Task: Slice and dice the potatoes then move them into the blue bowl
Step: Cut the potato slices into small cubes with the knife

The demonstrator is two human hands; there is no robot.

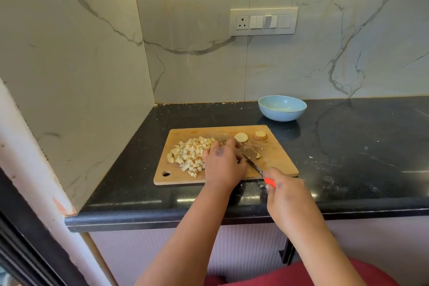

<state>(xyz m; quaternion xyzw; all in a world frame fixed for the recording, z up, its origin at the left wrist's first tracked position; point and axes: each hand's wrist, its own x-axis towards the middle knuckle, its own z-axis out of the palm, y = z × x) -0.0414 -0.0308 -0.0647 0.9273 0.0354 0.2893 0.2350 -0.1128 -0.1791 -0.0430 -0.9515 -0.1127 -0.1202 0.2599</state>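
A red garment [325,274] fills the near right corner, and two bare forearms reach out from it over the rounded edge of the glossy black speckled counter [348,146]. The right hand [286,195] curls around the orange handle of a knife [254,165], whose steel blade slants up and left across the board. The left hand [222,162] lies knuckles up on the flat wooden cutting board [278,158], fingers bent over a potato piece beside the blade; how it holds the piece is hidden. A heap of pale potato cubes [189,154] sits left of that hand. Two round potato slices [241,137] lie near the board's far edge. The smooth blue bowl [282,108] stands beyond the board's far right corner, apart from it. Marble-veined walls close the left and far sides, with a switch panel [264,22] above.
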